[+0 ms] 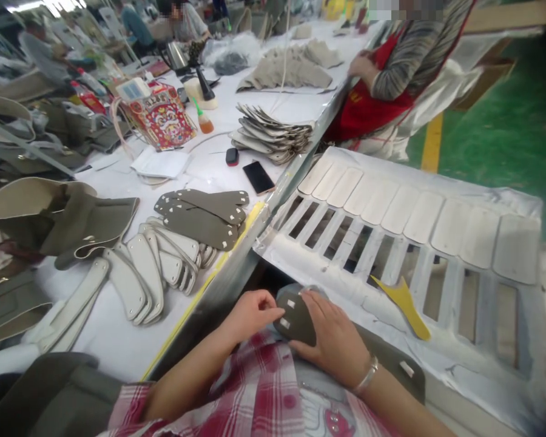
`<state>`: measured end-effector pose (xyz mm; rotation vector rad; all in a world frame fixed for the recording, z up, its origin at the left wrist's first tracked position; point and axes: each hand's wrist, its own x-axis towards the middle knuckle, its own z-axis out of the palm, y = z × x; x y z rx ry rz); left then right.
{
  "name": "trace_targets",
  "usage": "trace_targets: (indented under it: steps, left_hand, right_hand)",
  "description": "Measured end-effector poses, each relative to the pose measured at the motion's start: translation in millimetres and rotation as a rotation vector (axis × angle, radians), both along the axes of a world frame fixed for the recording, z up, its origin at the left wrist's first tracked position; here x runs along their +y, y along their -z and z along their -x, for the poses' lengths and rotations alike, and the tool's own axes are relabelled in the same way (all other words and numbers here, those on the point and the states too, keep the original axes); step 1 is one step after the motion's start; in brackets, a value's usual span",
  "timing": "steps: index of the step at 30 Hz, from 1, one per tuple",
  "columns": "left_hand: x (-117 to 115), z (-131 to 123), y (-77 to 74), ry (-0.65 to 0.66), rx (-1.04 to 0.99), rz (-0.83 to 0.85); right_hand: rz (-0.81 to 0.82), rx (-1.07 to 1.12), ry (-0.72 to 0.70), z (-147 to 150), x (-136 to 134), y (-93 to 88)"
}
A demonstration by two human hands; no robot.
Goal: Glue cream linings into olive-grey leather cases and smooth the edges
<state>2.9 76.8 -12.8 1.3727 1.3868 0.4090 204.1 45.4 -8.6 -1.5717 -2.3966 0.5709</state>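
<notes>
A long olive-green panel (377,346) with rounded ends and small white tabs lies across my lap. My right hand (330,334) grips it across its width, fingertips at the far edge and thumb at the near side. At the panel's left end my left hand (255,312) is closed in a pinch, its fingertips beside a white tab (284,323). Whatever the pinch holds is too small to make out. Just left of my hands, on the table, lie similar olive panels (200,212) with white tabs and fanned pale curved straps (136,276).
At right, a slotted white rack (368,243) bears a row of pale pieces and a yellow pointed tool (404,306). A phone (258,177), stacked pieces (273,135), a glue bottle (204,121) and a red patterned box (161,115) stand on the table (118,340). A co-worker's red apron (368,109) shows beyond.
</notes>
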Motion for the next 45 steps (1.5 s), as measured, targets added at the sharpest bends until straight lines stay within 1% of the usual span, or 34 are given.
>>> trace_targets:
  steps: [5,11,16,18,22,25,28,32,35,38,41,43,45]
  left_hand:
    - [7.1,4.4,3.5,0.016,0.0,0.015]
    - [8.4,6.4,7.4,0.026,-0.028,0.016]
    - [12.3,9.3,2.9,0.129,-0.007,-0.069]
    - [13.7,10.3,1.8,0.158,-0.026,-0.072]
    - [13.4,10.9,3.6,0.173,-0.109,-0.057]
    - [12.0,10.3,6.9,0.171,-0.158,-0.011]
    - [11.9,9.7,9.1,0.151,-0.179,0.032]
    - [13.8,8.4,8.4,0.145,-0.193,0.038]
    - [14.2,6.9,7.5,0.15,-0.165,0.016]
    - [14.4,6.2,7.9,0.176,-0.102,-0.033]
    - [17.5,7.0,4.7,0.22,-0.028,-0.094]
    - [21.0,6.6,-2.7,0.278,0.031,-0.145]
    - [23.9,2.2,-13.9,0.35,0.117,-0.259]
  right_hand:
    - [-0.002,-0.028,-0.021,-2.5,0.5,4.0]
    - [-0.014,-0.055,-0.043,-0.6,0.8,5.8]
    - [-0.019,-0.056,-0.052,1.1,-0.7,4.6]
    - [-0.028,-0.058,-0.06,1.0,-1.3,5.1]
    - [-0.059,-0.073,-0.067,1.0,-3.1,5.7]
    - [-0.064,-0.069,-0.044,4.7,-3.5,3.9]
    - [-0.028,-0.072,0.002,12.5,-0.6,1.9]
    - [0.028,-0.077,0.043,22.8,6.0,0.2]
    - [0.04,-0.067,0.053,24.3,7.4,-2.3]
    - [0.044,-0.075,0.024,13.1,1.6,-4.6]
    - [0.023,-0.131,0.032,-10.8,-11.8,-3.9]
    - [0.007,-0.159,0.057,-26.2,-21.8,-2.7]
    - [0.013,-0.173,0.077,-35.3,-28.9,-2.1]
